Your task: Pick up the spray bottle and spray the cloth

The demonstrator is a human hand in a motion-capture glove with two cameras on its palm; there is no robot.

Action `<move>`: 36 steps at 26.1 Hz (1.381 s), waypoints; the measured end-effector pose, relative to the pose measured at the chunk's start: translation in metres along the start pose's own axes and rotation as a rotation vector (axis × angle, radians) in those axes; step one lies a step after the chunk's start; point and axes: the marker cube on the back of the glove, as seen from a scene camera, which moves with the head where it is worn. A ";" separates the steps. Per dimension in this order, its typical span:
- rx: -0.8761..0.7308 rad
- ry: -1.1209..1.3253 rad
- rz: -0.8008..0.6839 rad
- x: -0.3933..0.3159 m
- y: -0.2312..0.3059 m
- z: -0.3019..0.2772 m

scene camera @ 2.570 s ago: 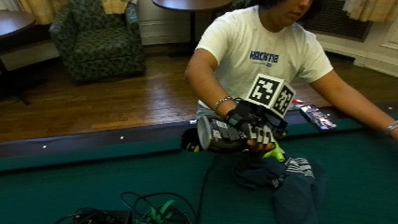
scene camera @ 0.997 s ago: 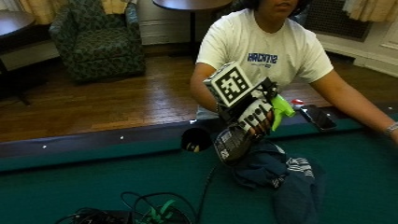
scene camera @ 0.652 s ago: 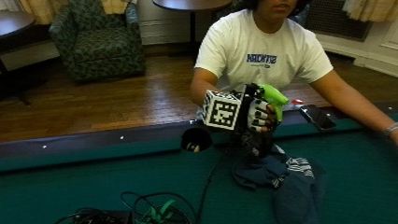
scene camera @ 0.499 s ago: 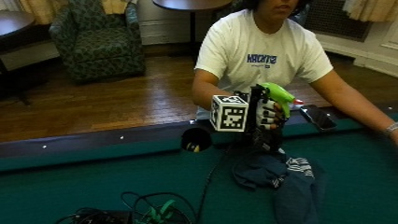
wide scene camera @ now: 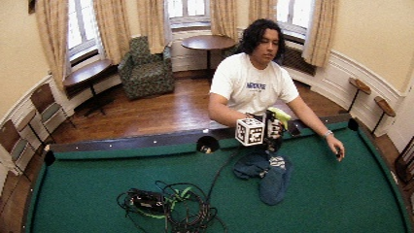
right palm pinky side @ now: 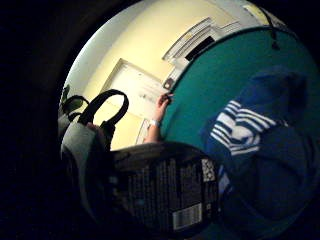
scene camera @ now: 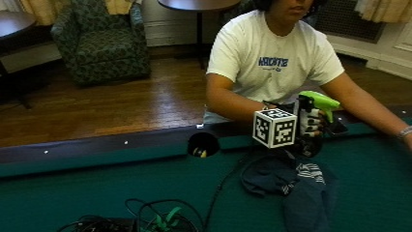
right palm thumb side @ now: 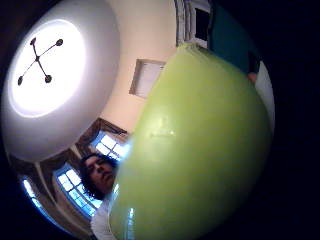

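Above the cloth (scene camera: pixel 299 186), right hand (scene camera: pixel 309 126) grips spray bottle (scene camera: pixel 316 102).

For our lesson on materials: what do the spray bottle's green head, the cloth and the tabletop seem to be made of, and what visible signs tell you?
The spray bottle held in the right hand has a green head that looks like smooth glossy plastic, judging by its highlights. The cloth seems soft woven fabric: dark blue, white-striped, crumpled in folds. The tabletop looks like matte green felt, without shine.
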 end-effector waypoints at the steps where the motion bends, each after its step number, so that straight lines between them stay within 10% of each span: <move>1: -0.019 -0.012 0.004 0.003 -0.002 0.008; 36: -0.189 -0.103 0.016 0.091 -0.115 0.127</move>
